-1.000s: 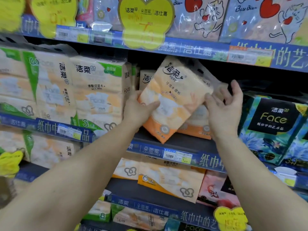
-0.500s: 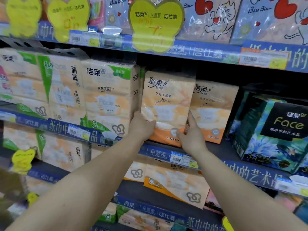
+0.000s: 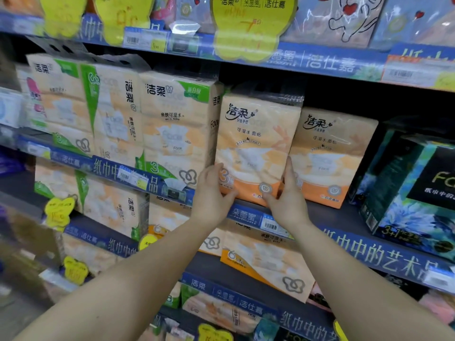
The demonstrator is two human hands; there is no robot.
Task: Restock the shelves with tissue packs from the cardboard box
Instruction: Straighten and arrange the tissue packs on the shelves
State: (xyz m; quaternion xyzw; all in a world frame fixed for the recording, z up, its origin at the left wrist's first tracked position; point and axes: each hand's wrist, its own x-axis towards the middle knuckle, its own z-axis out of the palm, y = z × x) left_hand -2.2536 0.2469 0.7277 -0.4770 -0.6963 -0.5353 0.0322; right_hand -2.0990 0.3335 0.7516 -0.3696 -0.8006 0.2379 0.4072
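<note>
Hands are seen reaching up to the middle shelf (image 3: 327, 212), where an orange tissue pack (image 3: 256, 146) is stood upright at the front edge. The pack is gripped at its lower corners: the left hand (image 3: 211, 193) is wrapped around the bottom left corner, thumb across the front face, and the right hand (image 3: 286, 195) is pressed against the bottom right edge, with fingers slid into the gap beside it and the thumb laid on the front. A second orange pack (image 3: 332, 156) is set just beside it on the right, touching or nearly so, and slightly further back. On the left, green-trimmed tissue bundles (image 3: 172, 129) are lined up against the held pack. A dark blue and green tissue box (image 3: 413, 188) is placed at the right end of the same shelf. A yellow price tag (image 3: 251, 25) is hung from the shelf above. More tissue packs (image 3: 266, 264) are laid on the shelf below. The cardboard box cannot be seen in this view.
</note>
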